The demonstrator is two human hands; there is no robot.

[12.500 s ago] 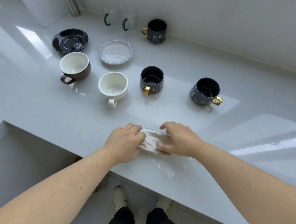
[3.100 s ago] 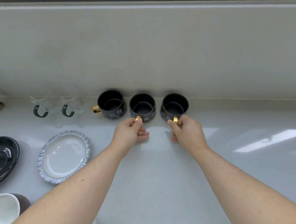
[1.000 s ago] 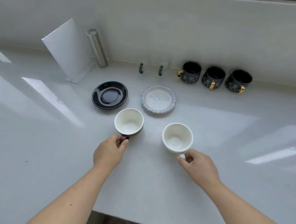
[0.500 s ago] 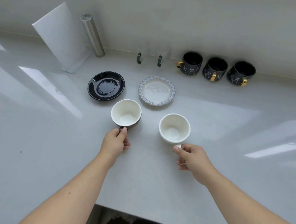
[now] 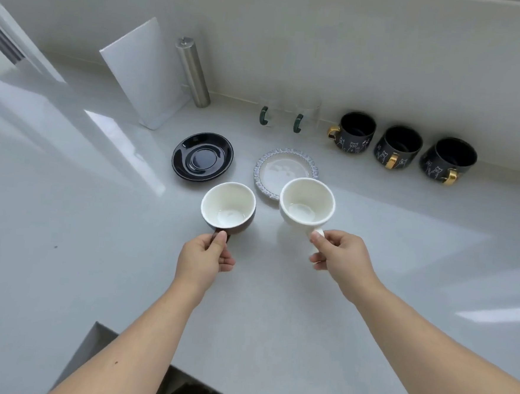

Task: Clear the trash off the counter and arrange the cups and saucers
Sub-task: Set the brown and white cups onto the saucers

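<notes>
While sunlight streaks the glossy white counter [image 5: 66,214], mugs [image 5: 397,148] line its backsplash [image 5: 386,51].

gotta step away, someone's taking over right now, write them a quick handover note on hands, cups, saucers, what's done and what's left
Left hand: pinching the brown cup by its handle.
Right hand: holding the white cup by its handle, over the near edge of the patterned saucer.
Black saucer sits bare beside it.
Done: three black mugs lined along the wall; no trash in view.
Left: likely brown cup onto black saucer, white cup onto patterned saucer.
</notes>
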